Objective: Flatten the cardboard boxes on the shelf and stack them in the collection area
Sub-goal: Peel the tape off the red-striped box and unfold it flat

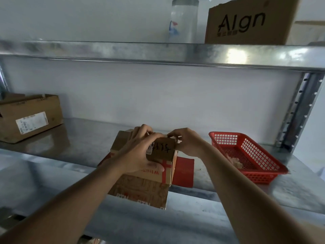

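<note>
Here, at the centre of the frame, the left hand (139,152) grips the small box (162,160) while the right hand (187,143) pinches its top edge, on a metal shelf (52,169) beside a red basket (246,155).

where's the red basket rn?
Head view, right side: the red basket sits on the middle metal shelf, just right of the right hand and the small box both hands are working on, near the shelf upright.
</note>
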A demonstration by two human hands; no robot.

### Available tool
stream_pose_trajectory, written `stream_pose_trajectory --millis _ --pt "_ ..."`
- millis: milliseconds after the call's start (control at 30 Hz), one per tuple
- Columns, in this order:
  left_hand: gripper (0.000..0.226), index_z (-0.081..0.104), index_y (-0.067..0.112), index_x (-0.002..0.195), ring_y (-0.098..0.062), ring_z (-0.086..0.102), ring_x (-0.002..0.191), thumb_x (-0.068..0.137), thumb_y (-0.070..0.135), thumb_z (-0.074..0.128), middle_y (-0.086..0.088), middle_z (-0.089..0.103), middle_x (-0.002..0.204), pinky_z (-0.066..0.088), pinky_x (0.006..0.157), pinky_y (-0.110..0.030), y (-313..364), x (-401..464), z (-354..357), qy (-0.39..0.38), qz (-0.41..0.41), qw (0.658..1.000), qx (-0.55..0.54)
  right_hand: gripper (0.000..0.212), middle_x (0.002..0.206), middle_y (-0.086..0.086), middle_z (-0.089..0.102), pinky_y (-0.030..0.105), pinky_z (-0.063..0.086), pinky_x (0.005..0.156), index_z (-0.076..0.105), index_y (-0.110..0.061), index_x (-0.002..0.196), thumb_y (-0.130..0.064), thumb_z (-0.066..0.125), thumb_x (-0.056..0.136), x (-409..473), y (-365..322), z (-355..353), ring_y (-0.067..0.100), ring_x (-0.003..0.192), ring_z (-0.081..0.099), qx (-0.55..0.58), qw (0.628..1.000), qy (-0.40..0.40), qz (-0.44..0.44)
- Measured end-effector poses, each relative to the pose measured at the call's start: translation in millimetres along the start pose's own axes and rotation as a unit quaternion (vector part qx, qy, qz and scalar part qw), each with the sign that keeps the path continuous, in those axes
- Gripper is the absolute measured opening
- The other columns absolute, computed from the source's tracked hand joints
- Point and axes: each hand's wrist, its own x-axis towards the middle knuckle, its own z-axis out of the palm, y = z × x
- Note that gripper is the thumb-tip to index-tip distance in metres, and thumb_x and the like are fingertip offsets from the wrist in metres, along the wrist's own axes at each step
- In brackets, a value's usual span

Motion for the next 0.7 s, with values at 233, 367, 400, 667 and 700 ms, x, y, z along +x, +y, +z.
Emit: stream_pose_trajectory --millis 233,367,400,667,700 --pt "0.119 0.028 0.026 0.157 -0.023 0.035 0.131 0.066 0.093 0.066 -0.003 0.03 0.142 0.049 0.103 -0.054 -21 -19 -3 0.037 0.054 0.997 0.033 0.017 0.1 0.009 0.07 0.041 0.062 0.068 0.073 -0.018 0.112 -0.016 0.059 0.104 6 -18 25 0.024 0.083 0.067 0.065 0.969 0.22 0.094" --pt "0.1 0.04 0.031 0.151 -0.021 0.039 0.126 0.073 0.089 0.063 -0.004 0.038 0.137 0.046 0.104 -0.045 -28 -22 -23 0.058 0.097 0.991 0.07 0.022 0.108 0.011 0.071 0.051 0.062 0.079 0.07 -0.016 0.121 -0.022 0.059 0.103 12 -32 25 0.03 0.094 0.069 0.088 0.946 0.286 0.122" --pt "0.098 0.041 0.031 0.151 -0.018 0.042 0.125 0.075 0.09 0.061 -0.001 0.043 0.136 0.044 0.105 -0.043 -29 -21 -30 0.054 0.103 0.99 0.08 0.024 0.109 0.01 0.071 0.051 0.061 0.081 0.069 -0.017 0.123 -0.024 0.059 0.103 14 -37 23 0.031 0.097 0.069 0.094 0.941 0.3 0.125" --pt "0.075 0.067 0.034 0.123 0.001 0.062 0.092 0.073 0.09 0.064 0.024 0.065 0.111 0.06 0.079 -0.03 -16 -4 -90 -0.034 0.058 0.996 0.056 0.028 0.114 0.005 0.067 0.04 0.054 0.078 0.064 -0.021 0.128 -0.03 0.053 0.105 22 -64 -2 0.026 0.095 0.061 0.096 0.919 0.356 0.137" --pt "0.072 0.066 0.037 0.121 0.0 0.062 0.098 0.071 0.089 0.066 0.025 0.063 0.116 0.059 0.082 -0.032 -13 1 -95 -0.059 0.042 0.995 0.067 0.029 0.116 0.004 0.067 0.039 0.053 0.078 0.064 -0.022 0.13 -0.031 0.053 0.105 23 -67 -5 0.027 0.096 0.061 0.095 0.918 0.359 0.136"
